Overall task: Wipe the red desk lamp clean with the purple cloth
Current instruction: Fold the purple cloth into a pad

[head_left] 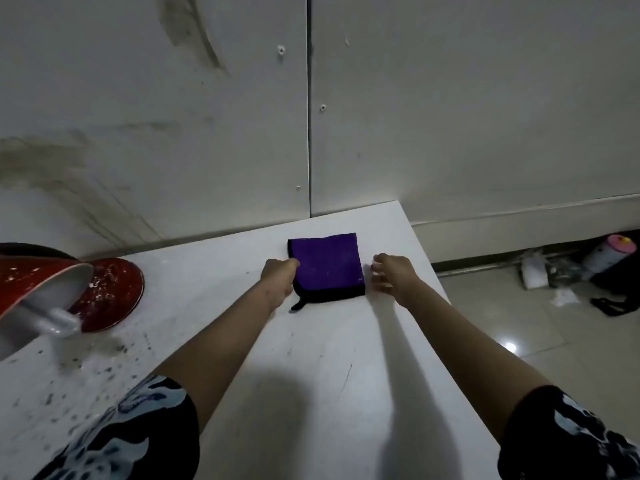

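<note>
Cloth flat on table, between both hands. Left hand gripping cloth's left edge. Right hand just beside right edge, fingers loose, holding nothing. Lamp well left of cloth, nearer left hand, speckled and dirty. Next, likely: carry left.

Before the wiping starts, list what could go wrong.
The folded purple cloth with black edging lies near the right edge of the white table; a grab by the right hand could push it off. The red desk lamp has a round base covered with white specks; a wipe may just smear them.
</note>
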